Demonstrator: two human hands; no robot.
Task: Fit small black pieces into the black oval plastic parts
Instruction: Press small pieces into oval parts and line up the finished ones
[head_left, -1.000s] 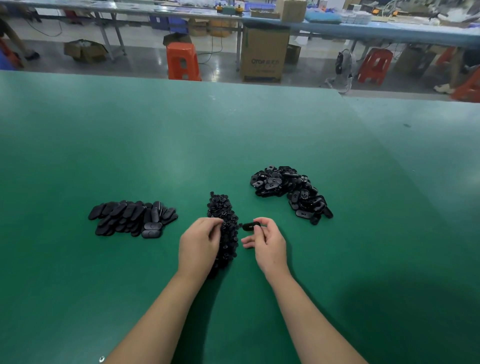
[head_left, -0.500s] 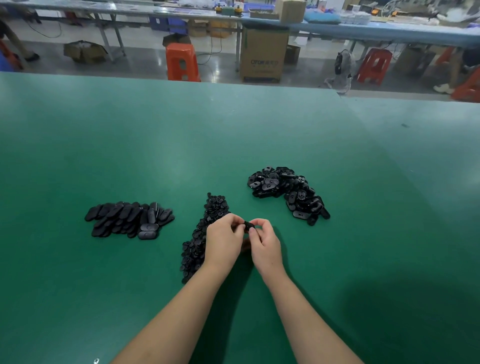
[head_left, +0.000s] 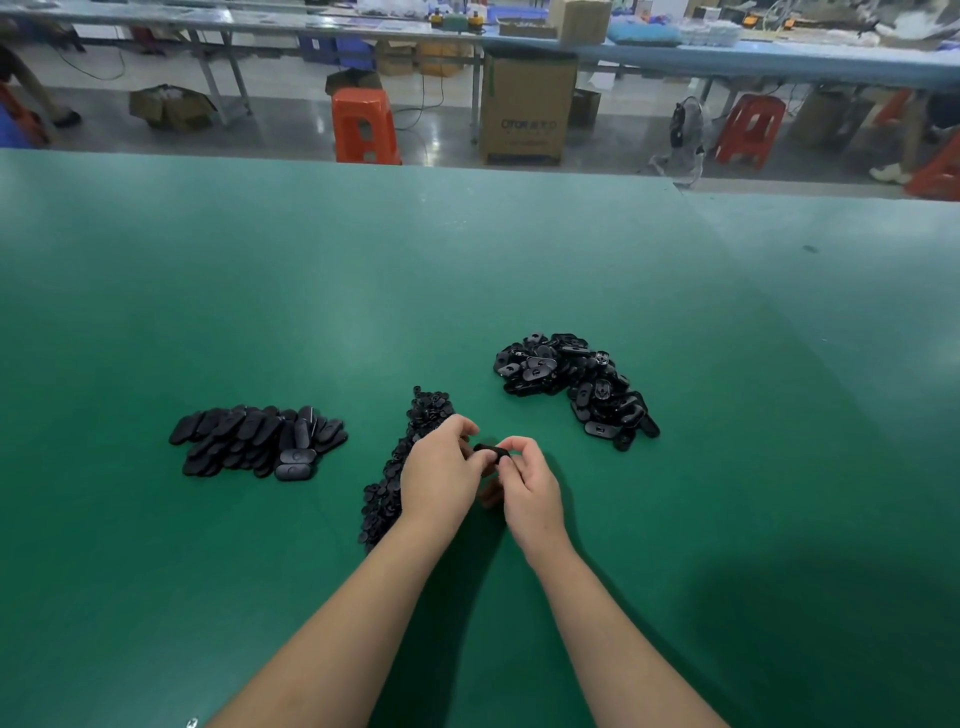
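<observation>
Both hands meet just above the green counter (head_left: 363, 312), sharing one black oval part (head_left: 488, 451). The left hand (head_left: 441, 475) has its fingers curled onto the part's left end, and the right hand (head_left: 530, 488) pinches its right end between thumb and forefinger. The part's long axis runs left to right across the view, roughly level; which face is up cannot be told (the fingertips cover most of it). Just left of the hands, partly under the left wrist, a narrow strip of small black pieces (head_left: 410, 457) runs away from the person. Farther left lies a neat pile of oval parts (head_left: 254, 441), and to the right a looser heap of oval parts (head_left: 571, 387).
</observation>
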